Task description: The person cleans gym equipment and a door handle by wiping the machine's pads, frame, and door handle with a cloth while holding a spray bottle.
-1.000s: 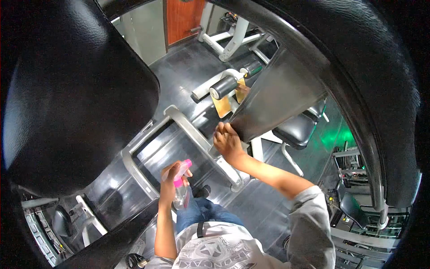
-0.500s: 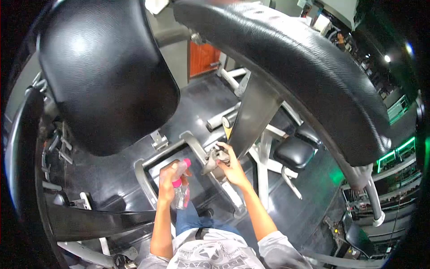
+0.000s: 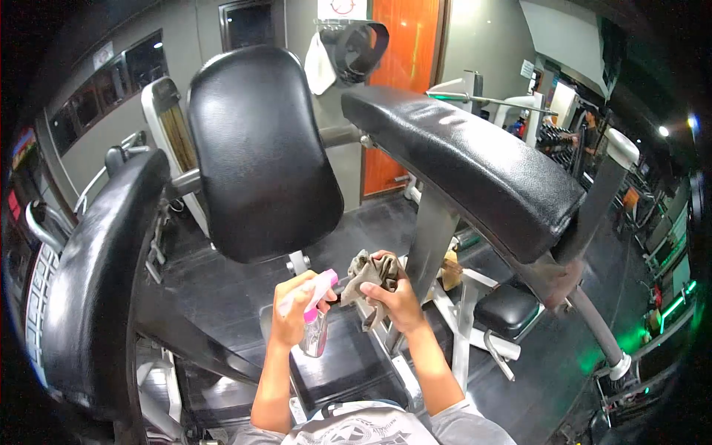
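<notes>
Wht cloth (image 3: 320, 68) hangs blw sign (image 3: 343, 8), nr orange door (image 3: 415, 44).

In view are one spray bottle (image 3: 314, 337), one cloth (image 3: 363, 280), three large black pads (image 3: 263, 156), of which one is rounded and two are long, and one orange door (image 3: 415, 63).

Pale T-shirt (image 3: 315, 436) — grey print (image 3: 363, 432) across chest; short grey sleeves (image 3: 475, 426) — bare fingers (image 3: 380, 294)
</notes>
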{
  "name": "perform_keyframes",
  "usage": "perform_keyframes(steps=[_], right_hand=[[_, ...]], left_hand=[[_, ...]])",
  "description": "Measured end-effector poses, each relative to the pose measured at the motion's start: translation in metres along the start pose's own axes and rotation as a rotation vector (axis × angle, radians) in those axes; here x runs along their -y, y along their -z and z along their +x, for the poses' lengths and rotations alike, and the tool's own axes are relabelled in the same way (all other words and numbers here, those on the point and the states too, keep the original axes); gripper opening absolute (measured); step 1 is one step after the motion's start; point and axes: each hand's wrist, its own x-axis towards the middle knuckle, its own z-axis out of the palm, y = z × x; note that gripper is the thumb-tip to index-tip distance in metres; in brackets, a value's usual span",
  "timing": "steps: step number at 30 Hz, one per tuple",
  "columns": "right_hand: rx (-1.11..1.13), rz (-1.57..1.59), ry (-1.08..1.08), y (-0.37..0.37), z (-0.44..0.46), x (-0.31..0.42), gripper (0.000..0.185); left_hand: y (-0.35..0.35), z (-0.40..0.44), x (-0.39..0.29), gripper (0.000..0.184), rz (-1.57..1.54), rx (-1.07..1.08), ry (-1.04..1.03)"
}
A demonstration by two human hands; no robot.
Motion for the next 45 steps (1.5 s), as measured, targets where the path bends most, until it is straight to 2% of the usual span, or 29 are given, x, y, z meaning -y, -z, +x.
perform_keyframes(steps=[2,3,6,12,15,16,18,22,24,25,26,28,29,30,32,34,35,37,38,40,42,44,45], right_hand=[[0.024,-0.135,0.183,-0.011,-0.003,0.006,0.053],[0.015,-0.158,0.138,-0.014,-0.007,0.015,0.051],[0.123,-0.163,0.187,-0.029,-0.016,0.053,0.049],[0.157,-0.358,0.220,-0.055,-0.016,0.133,0.059],[0.223,-0.397,0.350,-0.061,0.017,0.164,0.060],[0.173,-0.501,0.404,-0.065,0.032,0.176,0.052],[0.195,-0.663,0.556,-0.072,0.078,0.200,0.048],[0.268,-0.768,0.249,-0.110,0.178,0.269,0.038],[0.252,-0.984,0.010,-0.126,0.226,0.299,0.029],[0.250,-1.140,-0.028,-0.133,0.253,0.307,0.023],[0.382,-1.211,-0.135,-0.124,0.268,0.323,0.026],[0.349,-1.571,-0.129,-0.114,0.312,0.342,0.029],[0.371,-1.558,-0.253,-0.105,0.321,0.358,0.031],[0.405,-1.558,-0.287,-0.092,0.341,0.371,0.033],[0.415,-1.575,-0.289,-0.067,0.366,0.389,0.036],[0.355,-1.661,-0.286,-0.052,0.367,0.400,0.036],[0.384,-1.723,-0.319,-0.045,0.367,0.404,0.036],[0.506,-1.853,-0.207,-0.032,0.359,0.403,0.040],[0.569,-1.881,-0.163,-0.024,0.356,0.402,0.043],[0.622,-1.819,-0.195,-0.015,0.348,0.399,0.054],[0.653,-1.711,-0.161,-0.001,0.346,0.390,0.054],[0.669,-1.681,-0.005,0.017,0.348,0.379,0.054],[0.603,-1.700,0.020,0.022,0.347,0.373,0.053]], left_hand=[[-0.001,-0.005,-0.016,0.058,0.023,-0.026,-0.005],[-0.002,-0.008,-0.023,0.056,0.040,-0.049,-0.029],[0.003,-0.013,-0.043,0.055,0.052,-0.051,-0.068],[0.005,0.008,-0.087,0.047,0.038,-0.062,-0.129],[0.007,0.042,-0.109,0.049,0.090,-0.106,-0.118],[0.009,0.056,-0.116,0.051,0.114,-0.103,-0.119],[0.011,0.091,-0.124,0.055,0.145,-0.094,-0.097],[0.019,0.160,-0.131,0.053,0.212,-0.082,-0.027],[0.022,0.198,-0.129,0.052,0.224,-0.058,-0.016],[0.022,0.218,-0.128,0.051,0.235,-0.026,-0.002],[0.022,0.236,-0.127,0.048,0.279,-0.009,0.002],[0.019,0.270,-0.126,0.048,0.287,0.059,-0.022],[0.013,0.285,-0.125,0.041,0.307,0.060,0.023],[0.010,0.303,-0.116,0.041,0.294,0.062,0.027],[0.007,0.337,-0.096,0.048,0.470,0.162,-0.367],[0.001,0.367,-0.089,0.045,0.613,0.203,-0.378],[-0.005,0.377,-0.082,0.046,0.565,0.155,-0.290],[-0.016,0.389,-0.078,0.051,0.527,0.104,-0.137],[-0.019,0.394,-0.078,0.051,0.518,0.111,-0.141],[-0.025,0.396,-0.086,0.053,0.470,0.195,0.123],[-0.028,0.401,-0.071,0.054,0.404,0.161,0.154],[-0.026,0.403,-0.062,0.055,0.384,0.126,0.110],[-0.025,0.404,-0.061,0.055,0.368,0.123,0.110]])
